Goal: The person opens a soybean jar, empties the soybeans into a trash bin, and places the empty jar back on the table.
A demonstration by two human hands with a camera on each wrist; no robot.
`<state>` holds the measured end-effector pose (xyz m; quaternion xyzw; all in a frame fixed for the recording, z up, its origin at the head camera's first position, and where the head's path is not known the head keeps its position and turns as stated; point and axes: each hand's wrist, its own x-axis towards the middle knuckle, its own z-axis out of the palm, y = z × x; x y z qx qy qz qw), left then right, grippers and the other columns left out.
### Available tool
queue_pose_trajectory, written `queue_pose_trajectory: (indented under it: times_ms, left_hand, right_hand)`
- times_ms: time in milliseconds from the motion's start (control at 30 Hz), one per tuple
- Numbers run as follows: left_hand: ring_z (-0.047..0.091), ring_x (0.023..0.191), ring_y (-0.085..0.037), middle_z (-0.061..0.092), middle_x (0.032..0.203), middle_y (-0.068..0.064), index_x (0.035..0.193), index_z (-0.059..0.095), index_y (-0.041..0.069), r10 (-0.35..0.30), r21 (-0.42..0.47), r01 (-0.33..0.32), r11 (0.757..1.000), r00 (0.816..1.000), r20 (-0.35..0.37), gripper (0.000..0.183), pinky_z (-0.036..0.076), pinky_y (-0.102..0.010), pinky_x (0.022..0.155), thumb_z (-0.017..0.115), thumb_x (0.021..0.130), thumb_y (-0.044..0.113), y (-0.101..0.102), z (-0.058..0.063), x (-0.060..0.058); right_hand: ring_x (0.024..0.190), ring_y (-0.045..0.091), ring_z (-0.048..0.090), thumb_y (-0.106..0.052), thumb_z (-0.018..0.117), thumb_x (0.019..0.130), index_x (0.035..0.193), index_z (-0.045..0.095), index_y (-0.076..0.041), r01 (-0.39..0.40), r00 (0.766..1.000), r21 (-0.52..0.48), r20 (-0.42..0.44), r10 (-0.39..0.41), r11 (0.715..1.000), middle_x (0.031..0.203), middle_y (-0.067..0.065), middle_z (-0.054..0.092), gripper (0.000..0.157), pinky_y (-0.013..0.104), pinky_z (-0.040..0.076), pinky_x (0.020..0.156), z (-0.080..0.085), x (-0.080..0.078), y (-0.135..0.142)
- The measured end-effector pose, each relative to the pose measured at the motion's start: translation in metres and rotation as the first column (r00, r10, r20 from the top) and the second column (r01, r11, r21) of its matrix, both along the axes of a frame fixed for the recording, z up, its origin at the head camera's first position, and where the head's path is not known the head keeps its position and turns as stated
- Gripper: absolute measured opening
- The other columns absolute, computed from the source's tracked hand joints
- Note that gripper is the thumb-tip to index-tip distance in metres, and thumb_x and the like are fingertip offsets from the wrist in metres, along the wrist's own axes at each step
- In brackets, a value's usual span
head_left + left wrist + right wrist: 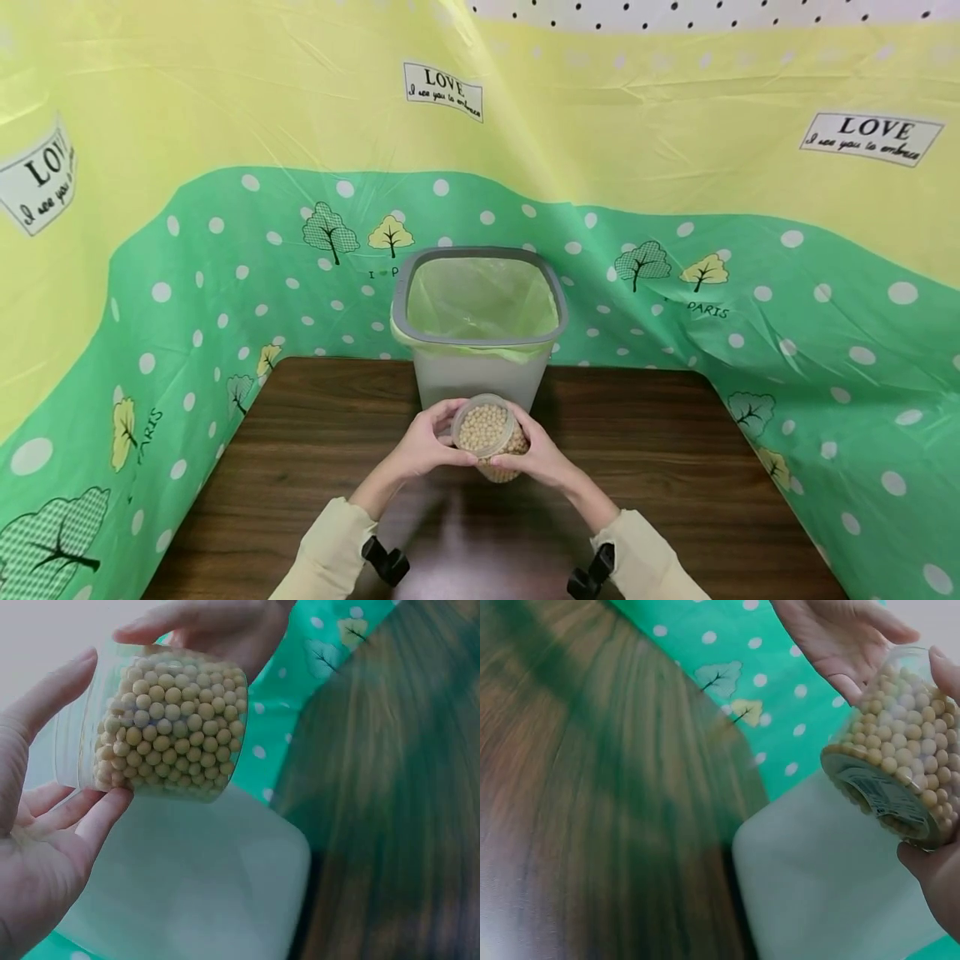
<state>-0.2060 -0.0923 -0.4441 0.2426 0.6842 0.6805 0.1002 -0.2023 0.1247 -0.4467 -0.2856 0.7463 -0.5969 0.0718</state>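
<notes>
A clear jar full of round, pale beans is held in front of the bin, raised over the table. My left hand grips its left side near the rim, fingers and thumb spread around it. On the opposite side my right hand holds the jar with the thumb toward me. The packed beans show through the wall in the left wrist view. A printed label is visible on the jar's base in the right wrist view, where the jar leans.
Behind the jar stands a pale grey bin with a darker rim and a green liner bag. It is on a dark wooden table. A patterned green and yellow curtain surrounds the table's back and sides.
</notes>
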Motion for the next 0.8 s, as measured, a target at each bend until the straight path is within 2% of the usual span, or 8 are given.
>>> queue_pose_trajectory:
  times_ms: [100, 200, 333, 467, 700, 800]
  left_hand:
    - [0.048, 0.112, -0.033, 0.045, 0.126, -0.024, 0.131, 0.039, -0.007, -0.001, 0.017, 0.001, 1.0, 1.0, -0.009, 0.074, 0.049, -0.03, 0.085, 0.077, 0.067, -0.004, 0.001, 0.007, 0.003]
    - [0.048, 0.113, -0.033, 0.045, 0.126, -0.024, 0.131, 0.039, -0.006, -0.013, 0.036, 0.013, 0.999, 1.0, -0.012, 0.075, 0.049, -0.03, 0.084, 0.077, 0.066, -0.005, 0.002, 0.012, 0.005]
    - [0.047, 0.113, -0.033, 0.045, 0.126, -0.023, 0.131, 0.039, -0.006, -0.052, 0.046, 0.053, 0.998, 0.998, -0.037, 0.075, 0.049, -0.03, 0.084, 0.078, 0.066, -0.002, 0.001, 0.016, 0.008]
    - [0.048, 0.113, -0.031, 0.046, 0.126, -0.024, 0.129, 0.041, -0.007, -0.091, 0.052, 0.096, 0.994, 0.993, -0.081, 0.072, 0.049, -0.032, 0.084, 0.078, 0.067, 0.001, -0.001, 0.018, 0.008]
    - [0.049, 0.112, -0.017, 0.041, 0.131, -0.026, 0.134, 0.036, -0.007, -0.149, 0.054, 0.156, 0.986, 0.982, -0.115, 0.083, 0.05, -0.032, 0.082, 0.081, 0.067, 0.012, -0.005, 0.019, 0.006]
    - [0.048, 0.114, -0.014, 0.04, 0.133, -0.025, 0.133, 0.038, -0.006, -0.147, 0.061, 0.156, 0.986, 0.98, -0.137, 0.082, 0.05, -0.032, 0.082, 0.081, 0.067, 0.013, -0.004, 0.019, 0.007]
  right_hand:
    - [0.108, 0.025, 0.048, 0.002, 0.07, 0.074, 0.138, 0.029, 0.004, 0.021, 0.999, 0.017, -0.048, -0.02, 1.0, 0.127, 0.024, 0.044, 0.075, 0.027, 0.043, 0.086, 0.018, 0.01, -0.002]
    - [0.108, 0.023, 0.049, 0.0, 0.071, 0.074, 0.137, 0.03, 0.005, 0.037, 0.992, 0.031, -0.121, -0.033, 0.999, 0.125, 0.023, 0.045, 0.075, 0.028, 0.044, 0.086, 0.026, 0.015, -0.002]
    - [0.108, 0.017, 0.049, -0.003, 0.073, 0.073, 0.137, 0.033, 0.0, 0.055, 0.981, 0.027, -0.187, -0.049, 0.998, 0.125, 0.019, 0.047, 0.076, 0.029, 0.044, 0.086, 0.016, 0.013, 0.002]
    - [0.107, 0.013, 0.049, -0.006, 0.075, 0.071, 0.137, 0.036, -0.007, 0.065, 0.978, 0.001, -0.2, -0.063, 0.998, 0.124, 0.014, 0.049, 0.077, 0.028, 0.043, 0.088, 0.005, 0.011, 0.005]
    - [0.106, 0.015, 0.05, -0.009, 0.074, 0.072, 0.137, 0.034, -0.008, 0.004, 0.982, 0.007, -0.189, -0.003, 1.0, 0.124, 0.014, 0.049, 0.076, 0.029, 0.043, 0.088, 0.008, 0.013, 0.006]
    - [0.108, 0.017, 0.049, -0.009, 0.076, 0.071, 0.137, 0.033, -0.008, -0.002, 0.978, 0.022, -0.208, 0.007, 1.0, 0.125, 0.014, 0.048, 0.078, 0.029, 0.043, 0.089, 0.011, 0.014, 0.007]
